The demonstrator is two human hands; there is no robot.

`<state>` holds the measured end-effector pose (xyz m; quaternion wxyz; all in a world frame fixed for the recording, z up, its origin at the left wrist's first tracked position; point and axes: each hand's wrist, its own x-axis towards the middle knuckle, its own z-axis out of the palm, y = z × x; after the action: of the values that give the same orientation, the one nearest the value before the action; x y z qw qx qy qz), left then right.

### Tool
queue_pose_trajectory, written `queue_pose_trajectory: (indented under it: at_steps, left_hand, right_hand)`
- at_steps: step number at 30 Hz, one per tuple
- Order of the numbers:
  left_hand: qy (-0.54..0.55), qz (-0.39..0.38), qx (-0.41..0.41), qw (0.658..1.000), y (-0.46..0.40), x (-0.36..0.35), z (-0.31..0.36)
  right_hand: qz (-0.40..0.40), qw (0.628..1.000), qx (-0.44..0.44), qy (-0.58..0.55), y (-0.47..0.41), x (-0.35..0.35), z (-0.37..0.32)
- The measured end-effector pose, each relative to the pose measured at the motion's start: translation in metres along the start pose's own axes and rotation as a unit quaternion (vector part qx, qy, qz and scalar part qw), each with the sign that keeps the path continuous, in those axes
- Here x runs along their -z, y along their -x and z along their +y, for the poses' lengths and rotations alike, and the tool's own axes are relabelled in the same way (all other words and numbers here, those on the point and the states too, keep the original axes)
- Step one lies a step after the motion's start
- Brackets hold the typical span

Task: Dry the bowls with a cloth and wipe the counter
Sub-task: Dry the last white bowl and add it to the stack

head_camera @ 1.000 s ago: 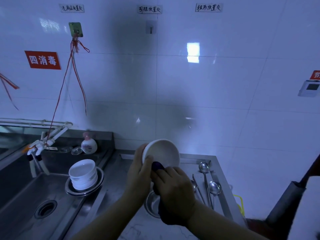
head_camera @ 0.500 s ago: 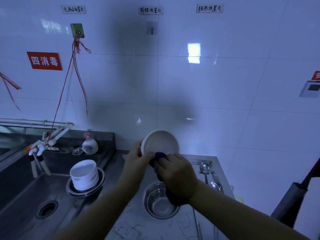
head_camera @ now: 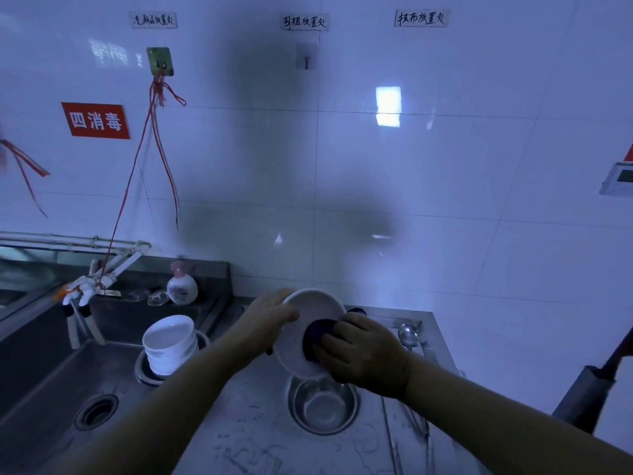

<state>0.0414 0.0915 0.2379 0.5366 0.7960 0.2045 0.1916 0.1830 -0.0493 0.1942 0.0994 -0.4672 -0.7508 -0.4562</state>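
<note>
A white bowl (head_camera: 310,311) is held tilted above the steel counter (head_camera: 260,426), its inside facing me. My left hand (head_camera: 270,320) grips its left rim. My right hand (head_camera: 363,351) presses a dark purple cloth (head_camera: 317,335) into the bowl's inside, fingers curled round the cloth. A stack of white bowls (head_camera: 169,344) sits in a metal dish on the sink's edge at the left.
A steel bowl (head_camera: 322,402) stands on the wet counter right below my hands. Metal ladles (head_camera: 407,334) lie at the counter's right side. The sink (head_camera: 51,389) with its drain and tap lies to the left, a soap bottle (head_camera: 182,287) behind it.
The bowl has tilted and come lower, its inside now facing me. My right hand has moved the cloth from the lower rim into the bowl's inside.
</note>
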Motion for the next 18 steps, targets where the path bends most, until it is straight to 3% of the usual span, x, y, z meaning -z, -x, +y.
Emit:
queue_pose_trajectory:
  at_steps: [3,6,10,14,18]
  left_hand:
    - [0.036,-0.056,0.036,0.997,0.001,0.009,0.007]
    - [0.127,0.002,0.004,0.992,0.005,-0.001,0.001]
    - [0.189,0.135,-0.042,0.972,0.019,-0.023,-0.016]
    - [0.202,0.131,-0.092,0.966,0.033,-0.046,-0.028]
    - [0.177,0.163,-0.13,0.962,0.029,-0.054,-0.027]
  right_hand:
    - [0.008,1.0,0.011,-0.015,0.001,0.0,0.004]
    - [-0.018,1.0,-0.013,0.003,-0.001,-0.001,-0.001]
    - [-0.053,0.995,-0.08,0.017,-0.005,0.003,-0.015]
    - [-0.057,0.984,-0.167,0.005,-0.013,0.008,-0.022]
    - [-0.078,0.977,-0.197,-0.002,-0.025,0.011,-0.031]
